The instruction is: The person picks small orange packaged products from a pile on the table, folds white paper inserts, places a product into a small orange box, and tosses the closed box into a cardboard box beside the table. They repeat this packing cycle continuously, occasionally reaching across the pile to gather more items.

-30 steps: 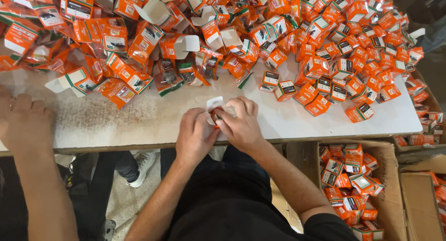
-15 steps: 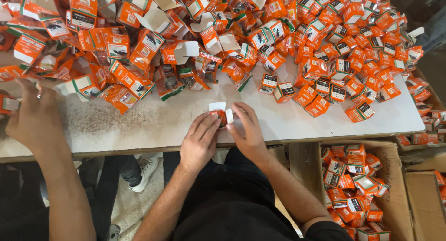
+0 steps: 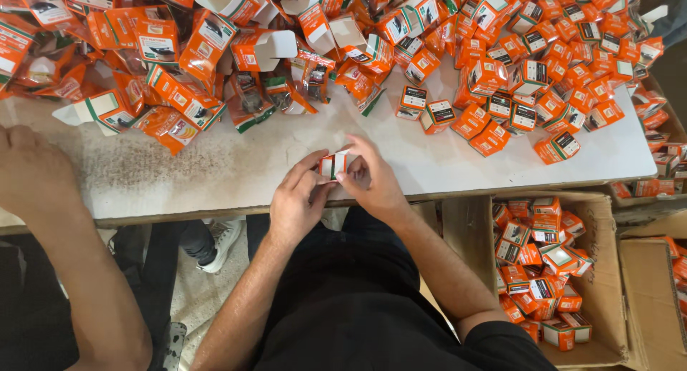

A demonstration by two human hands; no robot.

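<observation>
Worn white tabletop (image 3: 215, 167) fills the middle of the view, its far half buried under a heap of small orange and white cardboard boxes (image 3: 515, 70), with flattened ones and clear plastic packets (image 3: 247, 103) mixed in on the far left. At the near edge of the table, just in front of the black-clad torso, the left hand (image 3: 297, 203) and the right hand (image 3: 372, 181) meet around a single small orange and white box (image 3: 335, 163), which sits slightly above the surface between them. Left fingers are curled, thumb and forefinger pinching the box's left side; right fingers are bent over its right end and top, closed against it, so both hands grip the same box. Below the table on the right, an open brown cardboard carton (image 3: 608, 271) holds more of the same little boxes. On the near left, another person's hand (image 3: 28, 171) rests on the table edge, forearm running down towards the floor
</observation>
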